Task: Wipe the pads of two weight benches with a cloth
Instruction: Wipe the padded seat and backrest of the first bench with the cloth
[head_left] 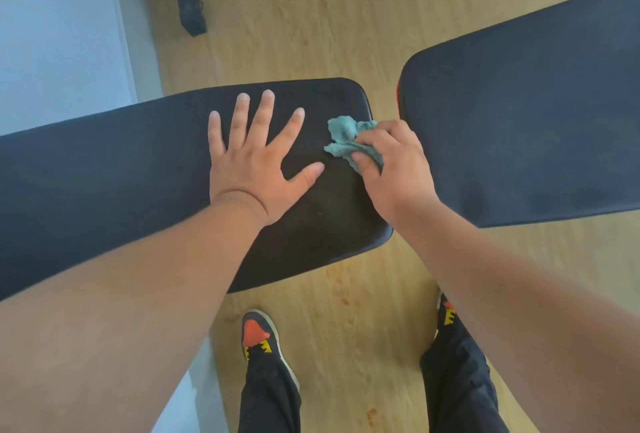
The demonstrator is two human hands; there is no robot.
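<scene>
Left hand (258,169) flat, fingers spread, on the near black padded bench pad (104,169). Right hand (391,169) clutches crumpled teal cloth (348,140) at the pad's right edge. Second dark bench pad (526,114) just beside.

At centre frame the left hand (258,169) lay flat, fingers spread, on the near bench pad (104,169), while the right hand (394,169) gripped a teal cloth (341,141) at its right edge, beside the second pad (526,127).

Two black bench pads show: the near pad (121,173) and the far pad (526,127). One teal cloth (346,141) (bunched), two hands, left hand (256,166) and right hand (398,169). Two shoes, the left shoe (258,335) and the right shoe (446,315).
</scene>
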